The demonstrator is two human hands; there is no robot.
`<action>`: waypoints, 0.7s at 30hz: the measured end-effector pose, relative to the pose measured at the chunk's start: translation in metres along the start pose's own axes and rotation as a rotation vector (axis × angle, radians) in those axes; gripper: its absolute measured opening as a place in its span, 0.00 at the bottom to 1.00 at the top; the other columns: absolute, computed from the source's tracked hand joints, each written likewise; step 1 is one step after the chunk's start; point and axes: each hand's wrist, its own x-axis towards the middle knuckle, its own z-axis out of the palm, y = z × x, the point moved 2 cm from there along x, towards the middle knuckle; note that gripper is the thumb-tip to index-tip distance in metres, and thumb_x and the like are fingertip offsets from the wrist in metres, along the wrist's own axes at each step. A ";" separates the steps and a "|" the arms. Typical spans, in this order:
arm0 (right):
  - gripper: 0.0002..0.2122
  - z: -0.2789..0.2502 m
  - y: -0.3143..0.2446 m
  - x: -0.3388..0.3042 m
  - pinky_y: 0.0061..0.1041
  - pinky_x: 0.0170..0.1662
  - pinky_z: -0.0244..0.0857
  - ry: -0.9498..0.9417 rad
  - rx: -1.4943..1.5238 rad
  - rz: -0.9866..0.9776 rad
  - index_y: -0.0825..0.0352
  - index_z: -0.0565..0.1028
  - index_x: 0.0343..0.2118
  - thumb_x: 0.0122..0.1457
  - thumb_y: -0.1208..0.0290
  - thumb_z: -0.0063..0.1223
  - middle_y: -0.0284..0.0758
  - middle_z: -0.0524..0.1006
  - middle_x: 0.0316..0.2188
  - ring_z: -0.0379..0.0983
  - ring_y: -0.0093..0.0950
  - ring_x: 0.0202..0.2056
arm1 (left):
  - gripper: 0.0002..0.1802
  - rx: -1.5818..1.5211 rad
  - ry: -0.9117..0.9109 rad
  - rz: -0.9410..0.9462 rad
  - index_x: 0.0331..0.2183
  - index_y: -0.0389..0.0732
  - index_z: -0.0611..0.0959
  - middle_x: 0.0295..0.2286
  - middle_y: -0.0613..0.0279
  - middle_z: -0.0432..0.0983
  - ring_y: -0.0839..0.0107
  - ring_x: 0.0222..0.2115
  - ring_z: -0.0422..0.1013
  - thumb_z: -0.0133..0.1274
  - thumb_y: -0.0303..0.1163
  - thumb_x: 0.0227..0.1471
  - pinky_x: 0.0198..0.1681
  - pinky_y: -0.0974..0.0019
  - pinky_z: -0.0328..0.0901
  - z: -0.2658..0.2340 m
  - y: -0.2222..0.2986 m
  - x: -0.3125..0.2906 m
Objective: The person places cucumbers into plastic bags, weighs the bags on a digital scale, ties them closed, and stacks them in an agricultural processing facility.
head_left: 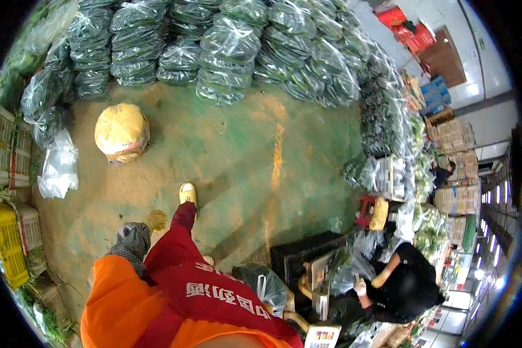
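Observation:
My left hand (155,220), in a yellowish glove below a checked sleeve cover, hangs beside my dark red trouser leg. Its fingers look loosely apart, and nothing shows in them. My right hand is out of sight. Ahead of me on the floor sits a round stool or bundle (122,132) wrapped in yellow plastic. To the right of my apron rests a clear plastic bag (264,285) with dark contents. Beside it is a black crate or table (307,249) with a boxy grey-white device (321,284) next to it.
Stacks of clear bags of greens (229,55) line the far side and curve round to the right. Crates (8,243) stand at the left, near a white plastic bag (58,165). A co-worker in black (409,284) handles a clear bag (345,269) at the right. A red stool (364,211) stands beyond.

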 end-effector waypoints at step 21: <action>0.15 -0.580 -0.312 0.402 0.34 0.31 0.63 -0.013 0.435 -0.486 0.68 0.75 0.27 0.39 0.62 0.61 0.45 0.74 0.23 0.71 0.41 0.27 | 0.27 -1.468 -0.310 0.367 0.44 0.41 0.72 0.41 0.58 0.71 0.65 0.41 0.67 0.44 0.52 0.51 0.46 0.63 0.63 -0.126 0.435 0.061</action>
